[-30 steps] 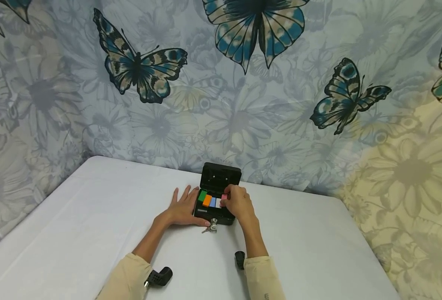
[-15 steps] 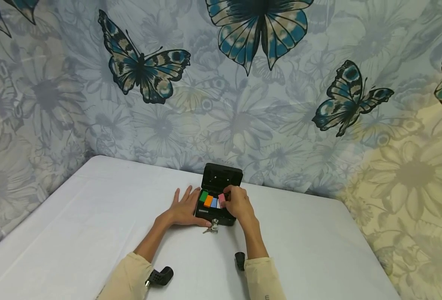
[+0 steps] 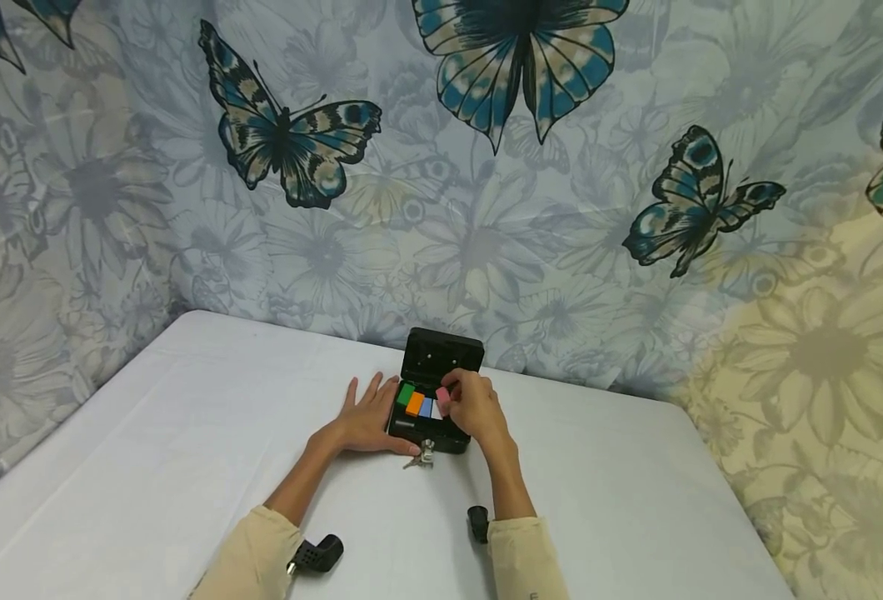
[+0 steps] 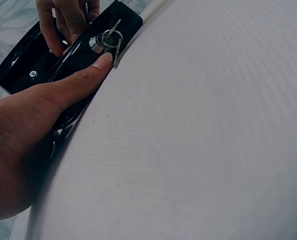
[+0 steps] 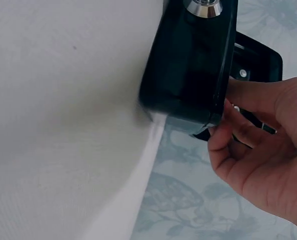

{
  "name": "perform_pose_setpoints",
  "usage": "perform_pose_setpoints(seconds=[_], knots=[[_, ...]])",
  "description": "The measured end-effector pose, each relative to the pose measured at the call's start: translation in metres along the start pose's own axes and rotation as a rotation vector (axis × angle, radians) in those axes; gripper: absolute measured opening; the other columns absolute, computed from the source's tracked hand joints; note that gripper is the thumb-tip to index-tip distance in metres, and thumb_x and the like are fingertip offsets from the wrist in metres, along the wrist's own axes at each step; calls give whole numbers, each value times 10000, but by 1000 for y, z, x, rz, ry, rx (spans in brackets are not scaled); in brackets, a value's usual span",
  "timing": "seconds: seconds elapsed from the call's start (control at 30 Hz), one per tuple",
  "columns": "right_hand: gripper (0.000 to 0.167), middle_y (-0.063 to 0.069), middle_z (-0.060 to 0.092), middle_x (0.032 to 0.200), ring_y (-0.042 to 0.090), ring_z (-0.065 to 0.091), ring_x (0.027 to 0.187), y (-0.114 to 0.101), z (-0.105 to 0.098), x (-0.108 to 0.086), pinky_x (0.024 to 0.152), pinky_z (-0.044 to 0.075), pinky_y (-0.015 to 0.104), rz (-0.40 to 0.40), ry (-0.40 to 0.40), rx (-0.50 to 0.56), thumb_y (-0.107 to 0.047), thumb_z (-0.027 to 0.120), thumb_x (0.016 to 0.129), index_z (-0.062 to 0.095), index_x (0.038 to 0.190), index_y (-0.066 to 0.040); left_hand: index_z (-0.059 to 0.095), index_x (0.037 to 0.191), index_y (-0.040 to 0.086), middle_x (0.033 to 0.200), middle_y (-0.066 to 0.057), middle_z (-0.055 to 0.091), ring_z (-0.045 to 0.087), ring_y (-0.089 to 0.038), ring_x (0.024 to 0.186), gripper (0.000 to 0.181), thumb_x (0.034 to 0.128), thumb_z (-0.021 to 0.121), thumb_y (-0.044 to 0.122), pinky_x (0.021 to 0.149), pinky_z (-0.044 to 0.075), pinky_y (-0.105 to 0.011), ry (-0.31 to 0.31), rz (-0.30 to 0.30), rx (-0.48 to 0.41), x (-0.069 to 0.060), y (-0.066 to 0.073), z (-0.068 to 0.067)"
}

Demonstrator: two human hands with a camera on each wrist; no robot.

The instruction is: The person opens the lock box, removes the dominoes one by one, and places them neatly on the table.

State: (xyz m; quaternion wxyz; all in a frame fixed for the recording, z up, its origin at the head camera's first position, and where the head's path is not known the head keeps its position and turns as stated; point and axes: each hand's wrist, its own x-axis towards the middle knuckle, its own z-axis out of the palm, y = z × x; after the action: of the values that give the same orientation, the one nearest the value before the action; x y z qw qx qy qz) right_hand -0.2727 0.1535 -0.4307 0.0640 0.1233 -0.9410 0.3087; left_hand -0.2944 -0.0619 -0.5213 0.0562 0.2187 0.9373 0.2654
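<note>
A black metal box (image 3: 407,428) stands with its lid (image 3: 434,346) raised. Inside lie a green block (image 3: 406,393), an orange block (image 3: 415,405), a blue block (image 3: 426,407) and a white one, partly hidden. My right hand (image 3: 477,407) pinches a pink block (image 3: 443,400) over the box's right part; in the right wrist view the box wall hides the fingertips of that hand (image 5: 268,135). My left hand (image 3: 366,423), fingers spread, rests against the box's left side, its thumb along the front beside the keys (image 3: 419,458). In the left wrist view the thumb touches near the key ring (image 4: 112,39).
The box stands near the back edge of a white-covered table (image 3: 209,417). Behind it hangs a butterfly-patterned cloth (image 3: 479,242). A black device (image 3: 320,553) is at the left wrist, another (image 3: 478,523) at the right.
The pink block has shifted slightly left and up in my right hand, now tilted near the white block. My left hand has stayed at the box's side.
</note>
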Motion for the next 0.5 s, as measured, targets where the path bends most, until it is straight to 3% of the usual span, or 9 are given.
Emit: perform_pose_setpoints(seconds=[0.5], knots=[[273, 148, 665, 795, 202, 668, 685, 11, -26, -5, 605, 488, 257, 3, 89, 130, 128, 736, 815, 726, 1071, 34, 162, 1677, 54, 1770, -139, 153, 1, -380, 1661, 1301, 754, 769, 740, 1275, -110, -683, 20, 13, -18, -1, -2, 4]])
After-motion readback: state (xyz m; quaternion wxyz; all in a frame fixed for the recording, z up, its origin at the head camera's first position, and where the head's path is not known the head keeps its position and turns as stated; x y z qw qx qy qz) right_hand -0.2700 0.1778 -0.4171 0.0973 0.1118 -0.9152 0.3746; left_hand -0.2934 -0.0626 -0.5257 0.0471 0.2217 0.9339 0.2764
